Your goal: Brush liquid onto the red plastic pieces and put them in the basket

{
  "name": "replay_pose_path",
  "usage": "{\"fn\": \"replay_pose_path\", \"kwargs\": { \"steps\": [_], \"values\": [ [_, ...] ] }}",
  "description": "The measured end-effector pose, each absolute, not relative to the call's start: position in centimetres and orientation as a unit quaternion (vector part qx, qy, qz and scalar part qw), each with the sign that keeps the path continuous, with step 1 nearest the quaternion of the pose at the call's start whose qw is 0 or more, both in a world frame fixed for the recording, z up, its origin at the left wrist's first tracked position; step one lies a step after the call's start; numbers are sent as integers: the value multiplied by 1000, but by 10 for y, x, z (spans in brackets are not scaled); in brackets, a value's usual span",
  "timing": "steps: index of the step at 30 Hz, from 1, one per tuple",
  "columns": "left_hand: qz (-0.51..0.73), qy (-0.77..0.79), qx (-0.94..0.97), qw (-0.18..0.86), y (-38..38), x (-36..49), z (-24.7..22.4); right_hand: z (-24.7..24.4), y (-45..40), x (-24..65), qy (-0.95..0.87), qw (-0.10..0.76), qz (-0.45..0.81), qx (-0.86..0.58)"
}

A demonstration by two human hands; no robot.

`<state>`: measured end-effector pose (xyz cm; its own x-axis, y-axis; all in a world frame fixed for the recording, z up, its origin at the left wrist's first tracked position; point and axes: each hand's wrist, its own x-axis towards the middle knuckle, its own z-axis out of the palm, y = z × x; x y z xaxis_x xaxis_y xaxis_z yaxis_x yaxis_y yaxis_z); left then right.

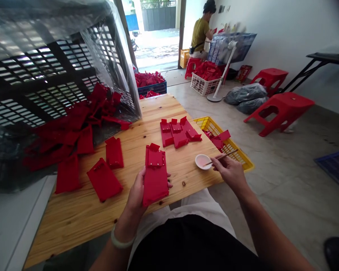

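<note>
Head view: we record the left hand (136,191) closed around a red plastic part (156,185), held above the near edge of the wooden table (183,169). We note the right hand (231,173) pinching a thin stick (231,153), its lower end at the white dish (197,162). Similar red pieces (105,180) lie beside it. Markings on the red packet (243,73) near the wall are too blurred for us to read.

Plain red on the panel (156,184) over the table (138,139); pale honey, brown-knotted, on the table. White around pink on the dish (200,160) near the table's edge, brown on the stick (228,154) there, yellow on the crate (246,162) beside the table.
</note>
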<state>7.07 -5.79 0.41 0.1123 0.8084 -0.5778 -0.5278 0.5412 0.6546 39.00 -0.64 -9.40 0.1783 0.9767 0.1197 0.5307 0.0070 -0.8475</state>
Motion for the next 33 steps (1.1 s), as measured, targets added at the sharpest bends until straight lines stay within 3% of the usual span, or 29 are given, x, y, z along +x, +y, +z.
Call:
{"fn": "replay_pose_path", "kwargs": {
  "steps": [14,19,24,33],
  "values": [
    [452,436,170,759,-73,74,3,-67,-7,389,-587,405,262,-650],
    [470,416,172,759,-82,86,13,-42,-23,375,-543,493,292,-613],
    [470,409,161,765,-89,98,10,2,-54,334,-536,588,359,-489],
    [491,423,192,737,-99,110,9,16,-65,293,-683,551,283,-387]
  ]
}}
